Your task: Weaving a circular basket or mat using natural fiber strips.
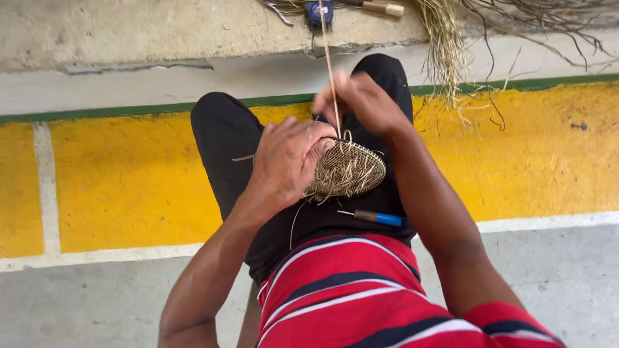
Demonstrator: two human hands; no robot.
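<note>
Woven straw fills the middle of the view: a small oval coiled basket base [347,169] rests on the person's lap, loose fibre ends sticking out of its surface. The left hand [289,160] clamps over the left side of this woven piece, fingers curled down onto it and holding it steady against the black trousers [225,138]. The right hand [363,102], slightly blurred, sits just beyond the far edge of the piece and pinches a long pale straw strand [329,64] that runs straight up and away toward the far ledge; its lower end meets the rim of the weave beside a small loop of fibre.

Just near of the woven piece, on the lap, lies an awl [374,217] with a thin metal tip pointing left and a blue and brown handle. A red shirt with white and dark stripes [342,290] covers the near part of the view.

Under the knees, the floor carries a broad yellow painted band [129,180] edged by white lines, with grey concrete nearer. At the far side runs a rough concrete ledge [161,29], on which sit a blue object [318,11], a wooden-handled tool [383,8], and a bundle of dry straw [445,45] hanging over the edge at the far right.
</note>
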